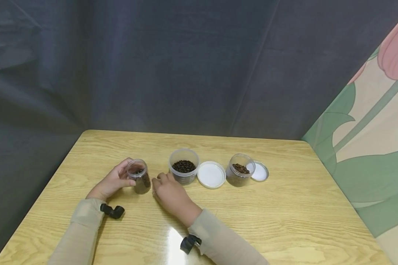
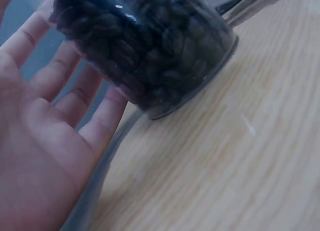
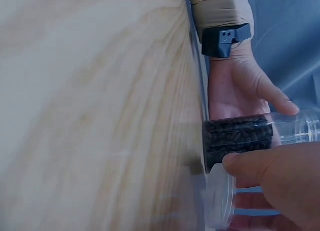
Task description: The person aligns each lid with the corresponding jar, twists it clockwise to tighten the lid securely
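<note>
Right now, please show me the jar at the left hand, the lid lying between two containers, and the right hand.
Jar [image 2: 145, 53]: left wrist view, its clear side wall.
White lid [image 1: 211, 175]: head view, middle of its flat face.
Right hand [image 1: 171, 195]: head view, back of the hand.

On table [image 1: 318, 221], rightward from jar [image 1: 141, 187] — tub [image 1: 185, 180], lid [image 1: 211, 175], second jar [image 1: 237, 181], second lid [image 1: 261, 173].

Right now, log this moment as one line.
left hand: grips open bean jar | right hand: grips lid | middle tub: open, beans inside
</note>
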Action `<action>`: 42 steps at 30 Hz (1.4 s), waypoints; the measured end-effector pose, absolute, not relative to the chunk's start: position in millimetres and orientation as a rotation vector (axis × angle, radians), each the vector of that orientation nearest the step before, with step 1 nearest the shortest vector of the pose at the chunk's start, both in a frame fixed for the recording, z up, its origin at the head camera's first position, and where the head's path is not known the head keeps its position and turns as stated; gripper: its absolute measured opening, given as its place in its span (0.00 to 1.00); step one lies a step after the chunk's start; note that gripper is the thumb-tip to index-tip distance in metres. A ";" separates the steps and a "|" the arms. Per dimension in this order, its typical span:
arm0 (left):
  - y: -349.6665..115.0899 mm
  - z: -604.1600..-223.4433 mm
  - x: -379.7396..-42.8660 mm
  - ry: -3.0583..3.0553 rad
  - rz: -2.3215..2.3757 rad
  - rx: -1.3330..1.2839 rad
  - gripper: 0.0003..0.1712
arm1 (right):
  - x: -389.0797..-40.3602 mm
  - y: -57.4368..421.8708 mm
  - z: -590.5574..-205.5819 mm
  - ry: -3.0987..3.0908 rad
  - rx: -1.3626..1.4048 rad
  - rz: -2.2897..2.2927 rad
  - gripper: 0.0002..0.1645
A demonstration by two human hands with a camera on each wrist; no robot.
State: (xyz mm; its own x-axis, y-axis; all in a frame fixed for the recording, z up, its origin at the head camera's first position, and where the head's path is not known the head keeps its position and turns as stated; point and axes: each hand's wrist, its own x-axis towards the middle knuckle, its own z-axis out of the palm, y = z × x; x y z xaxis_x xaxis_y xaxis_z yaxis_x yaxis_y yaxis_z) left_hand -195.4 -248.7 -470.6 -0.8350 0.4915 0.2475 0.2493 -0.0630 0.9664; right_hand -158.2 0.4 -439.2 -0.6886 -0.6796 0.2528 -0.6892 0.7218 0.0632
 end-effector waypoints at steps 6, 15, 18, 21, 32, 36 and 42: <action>-245.6 -471.3 -197.1 2.028 1.992 0.830 0.27 | -151.9 10.6 -429.9 -2.737 1.052 0.190 0.23; -235.0 -469.1 -196.8 2.004 1.989 0.822 0.29 | -143.4 27.3 -425.1 -2.591 1.003 0.408 0.22; -232.1 -470.5 -197.0 1.977 2.001 0.822 0.29 | -141.6 32.2 -423.9 -2.579 0.985 0.477 0.23; -229.0 -472.2 -197.3 1.949 2.011 0.833 0.28 | -141.3 37.0 -423.3 -2.556 0.969 0.555 0.24; -212.6 -473.1 -196.1 1.872 2.072 0.860 0.29 | -146.3 55.5 -420.7 -2.376 0.923 0.894 0.21; -205.1 -474.0 -193.9 1.856 2.081 0.863 0.29 | -147.2 63.8 -418.9 -2.318 0.904 1.009 0.22; -191.9 -475.8 -190.7 1.832 2.079 0.908 0.32 | -149.8 72.6 -418.5 -2.227 0.876 1.211 0.24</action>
